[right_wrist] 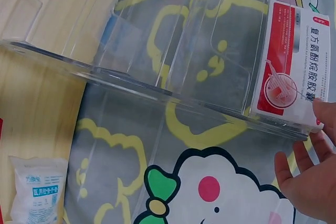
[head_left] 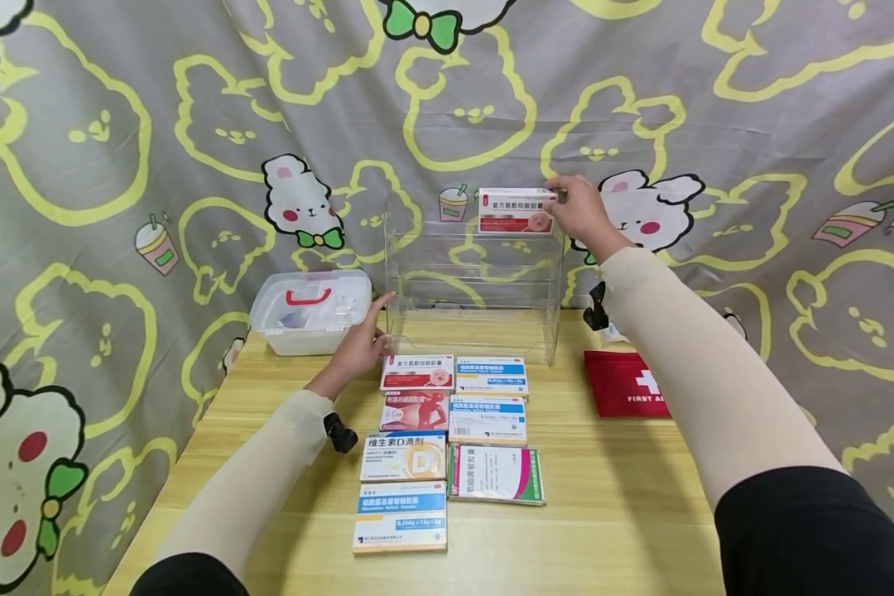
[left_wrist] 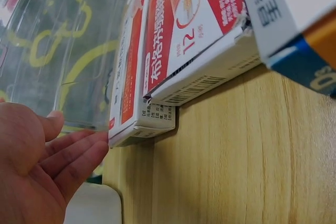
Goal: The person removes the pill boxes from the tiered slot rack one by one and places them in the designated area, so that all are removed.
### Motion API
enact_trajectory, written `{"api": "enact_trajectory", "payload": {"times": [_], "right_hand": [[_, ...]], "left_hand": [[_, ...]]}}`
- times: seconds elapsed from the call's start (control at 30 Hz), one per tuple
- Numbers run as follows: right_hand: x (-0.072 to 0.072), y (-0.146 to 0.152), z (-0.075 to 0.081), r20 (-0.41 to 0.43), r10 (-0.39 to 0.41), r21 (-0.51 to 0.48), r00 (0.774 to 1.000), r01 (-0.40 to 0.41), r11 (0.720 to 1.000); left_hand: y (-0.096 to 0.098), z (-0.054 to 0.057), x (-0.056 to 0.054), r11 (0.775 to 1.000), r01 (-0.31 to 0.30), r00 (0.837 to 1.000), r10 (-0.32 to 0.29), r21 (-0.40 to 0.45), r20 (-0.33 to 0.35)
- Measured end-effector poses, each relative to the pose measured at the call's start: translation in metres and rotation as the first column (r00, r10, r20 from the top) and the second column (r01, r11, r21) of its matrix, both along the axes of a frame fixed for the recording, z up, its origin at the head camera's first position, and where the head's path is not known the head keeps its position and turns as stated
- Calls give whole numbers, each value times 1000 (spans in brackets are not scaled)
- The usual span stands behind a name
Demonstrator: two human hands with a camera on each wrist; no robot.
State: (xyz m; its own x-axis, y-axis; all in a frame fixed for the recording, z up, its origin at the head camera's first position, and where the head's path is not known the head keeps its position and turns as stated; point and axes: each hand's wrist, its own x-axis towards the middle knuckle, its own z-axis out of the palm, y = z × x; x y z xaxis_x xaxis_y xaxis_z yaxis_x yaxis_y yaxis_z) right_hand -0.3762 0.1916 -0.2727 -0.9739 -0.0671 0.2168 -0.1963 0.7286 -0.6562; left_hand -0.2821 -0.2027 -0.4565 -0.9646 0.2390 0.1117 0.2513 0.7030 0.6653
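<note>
A clear stepped display rack [head_left: 473, 324] stands at the back of the table. On its top tier, at the right end, is a red-and-white medicine box [head_left: 516, 212]. My right hand [head_left: 583, 213] pinches this box's right end, thumb on the front, as the right wrist view shows. Low at the rack's left side, my left hand [head_left: 359, 352] has its fingers extended. In the left wrist view its fingertips lie beside the rack's edge and the end of another red-and-white medicine box [left_wrist: 131, 77]; whether they touch either is unclear.
Several medicine boxes lie in two columns before the rack, including a vitamin D box [head_left: 404, 456] and a green-and-purple box [head_left: 496, 473]. A lidded plastic case [head_left: 311, 314] stands left. To the right are a red first aid pouch [head_left: 618, 385] and a white packet [right_wrist: 39, 190].
</note>
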Motion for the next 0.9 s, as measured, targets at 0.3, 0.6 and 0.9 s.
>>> {"api": "enact_trajectory", "payload": {"times": [0.3,0.6,0.9], "right_hand": [[1,0,-1,-5,-9,-13,1000,8,1000],[-3,-1,0,3,-30,-38,1000,30,999],[0,-3,9,25,-54,-100,998,57,993]], "left_hand": [[1,3,-3,1000,2,1000,-3,14,30],[0,4,-6,1000,19,997,-20,21,72],[-1,4,-6,999,23,996,-27,45,88]]}}
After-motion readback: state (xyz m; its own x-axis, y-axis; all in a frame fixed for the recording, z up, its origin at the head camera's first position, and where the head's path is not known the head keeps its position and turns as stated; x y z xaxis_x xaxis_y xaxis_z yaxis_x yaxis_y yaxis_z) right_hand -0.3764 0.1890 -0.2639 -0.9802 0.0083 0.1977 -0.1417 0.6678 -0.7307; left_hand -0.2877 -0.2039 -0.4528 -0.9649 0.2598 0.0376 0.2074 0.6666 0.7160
